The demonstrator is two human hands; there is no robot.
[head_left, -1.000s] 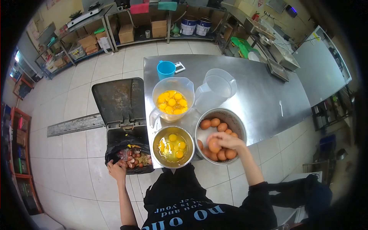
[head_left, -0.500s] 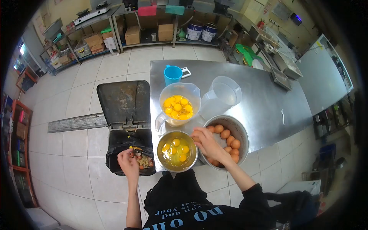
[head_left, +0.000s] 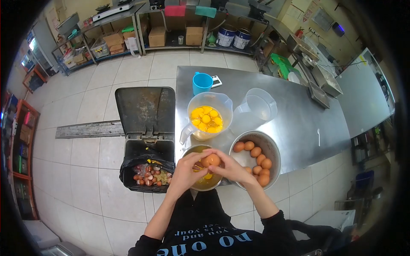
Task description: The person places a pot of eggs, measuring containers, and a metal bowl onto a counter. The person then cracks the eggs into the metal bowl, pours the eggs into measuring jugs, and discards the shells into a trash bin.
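Note:
A brown egg (head_left: 211, 160) is between my two hands, above the metal bowl (head_left: 203, 187). My left hand (head_left: 186, 171) grips it from the left, and my right hand (head_left: 234, 169) closes on it from the right. Raw egg with yolks lies in the bowl, mostly hidden by my hands. To the right, a large pot (head_left: 276, 164) holds several whole brown eggs (head_left: 265, 164). Just behind the bowl stands a clear measuring jug (head_left: 227, 112) with many yolks inside. Left of the table, an open bin (head_left: 145, 102) lined with a black bag contains broken eggshells (head_left: 150, 174).
On the steel table (head_left: 299, 123) are a second clear jug (head_left: 258, 104), a blue cup (head_left: 202, 84), a small white scale (head_left: 217, 81) and a white utensil (head_left: 318, 137). Shelves with cardboard boxes (head_left: 157, 37) and paint buckets (head_left: 225, 36) line the back wall.
My left hand has moved from the bin to the bowl and now grips the egg too. My right hand has brought the egg over the bowl. The view has shifted slightly.

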